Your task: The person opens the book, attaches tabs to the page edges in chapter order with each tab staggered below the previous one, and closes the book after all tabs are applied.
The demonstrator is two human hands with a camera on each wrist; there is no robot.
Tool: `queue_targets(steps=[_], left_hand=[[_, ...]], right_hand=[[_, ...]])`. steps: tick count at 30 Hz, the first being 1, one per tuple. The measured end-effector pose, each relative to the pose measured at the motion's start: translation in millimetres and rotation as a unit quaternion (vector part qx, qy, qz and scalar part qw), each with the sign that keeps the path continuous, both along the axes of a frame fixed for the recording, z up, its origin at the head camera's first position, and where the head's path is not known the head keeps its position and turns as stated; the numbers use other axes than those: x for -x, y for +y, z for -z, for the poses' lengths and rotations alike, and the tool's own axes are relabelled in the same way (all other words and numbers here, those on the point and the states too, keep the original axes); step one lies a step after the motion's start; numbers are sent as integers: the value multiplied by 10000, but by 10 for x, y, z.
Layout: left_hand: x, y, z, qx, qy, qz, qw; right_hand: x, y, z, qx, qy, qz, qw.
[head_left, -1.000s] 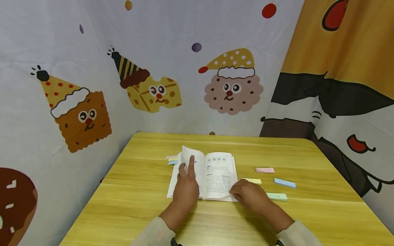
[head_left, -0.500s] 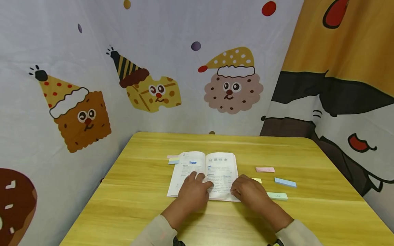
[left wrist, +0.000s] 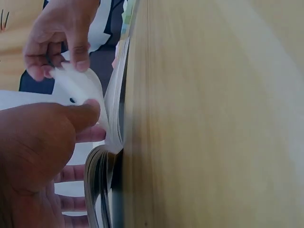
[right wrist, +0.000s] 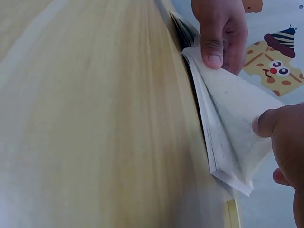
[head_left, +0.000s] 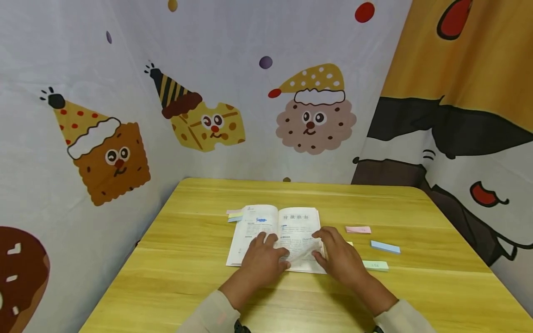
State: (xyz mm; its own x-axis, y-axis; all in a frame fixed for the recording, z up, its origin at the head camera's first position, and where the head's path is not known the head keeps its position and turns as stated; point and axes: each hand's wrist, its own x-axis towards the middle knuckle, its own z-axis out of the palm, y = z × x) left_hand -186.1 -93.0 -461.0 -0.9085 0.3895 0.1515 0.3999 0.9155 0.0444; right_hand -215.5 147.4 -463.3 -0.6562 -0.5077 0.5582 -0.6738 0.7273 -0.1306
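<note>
An open book (head_left: 258, 226) with printed pages lies on the table. My left hand (head_left: 263, 260) rests on its lower left page, fingers spread, with the thumb over the inner part of the right page. At the right page's outer edge, my right hand (head_left: 342, 255) pinches a page (right wrist: 242, 102) between thumb and fingers. That page is lifted and bent away from the pages under it, as the right wrist view shows. Coloured sticky tabs (head_left: 235, 216) stick out from the book's upper left edge.
Right of the book lie a pink sticky-note strip (head_left: 358, 230), a blue strip (head_left: 385, 247) and a green strip (head_left: 376, 265). A yellow strip (head_left: 350, 243) is mostly hidden by my right hand. Behind the wooden table (head_left: 200, 296) hangs a cartoon-printed cloth (head_left: 233, 41).
My left hand let the left page down flat and moved lower, onto the pages near the spine. My right hand, earlier at the lower right corner, has lifted the right page's edge.
</note>
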Motion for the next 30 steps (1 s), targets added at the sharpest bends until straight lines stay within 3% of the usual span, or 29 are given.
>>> queue_targets(steps=[4, 10, 14, 17, 21, 23, 25, 27, 30], left_hand=[[19, -18, 5, -94, -50, -8, 9999], [51, -40, 22, -268, 188, -30, 9995], [65, -49, 39, -779, 250, -323, 9961], [59, -43, 18, -1605, 260, -861, 9829], [68, -59, 1, -2288, 830, -1504, 9582], [83, -87, 2, -2105, 1286, -1691, 9542], [98, -121, 0, -1680, 1610, -1752, 9567], [106, -142, -9, -1094, 1723, -1614, 9656], [95, -142, -17, -236, 1496, -1048, 9829]], right_hand=[[-21, 20, 34, 138, -103, -8, 9999], [-11, 49, 92, -245, -224, -242, 9992], [1, 51, 144, -538, -435, -340, 9970], [-5, 40, 166, -751, -663, -274, 9946], [-22, 27, 165, -909, -897, -171, 9917], [-29, 24, 151, -880, -992, -133, 9911], [-32, 21, 135, -843, -1067, -123, 9906], [-33, 21, 126, -838, -1100, -95, 9903], [-32, 20, 118, -865, -1166, -51, 9894]])
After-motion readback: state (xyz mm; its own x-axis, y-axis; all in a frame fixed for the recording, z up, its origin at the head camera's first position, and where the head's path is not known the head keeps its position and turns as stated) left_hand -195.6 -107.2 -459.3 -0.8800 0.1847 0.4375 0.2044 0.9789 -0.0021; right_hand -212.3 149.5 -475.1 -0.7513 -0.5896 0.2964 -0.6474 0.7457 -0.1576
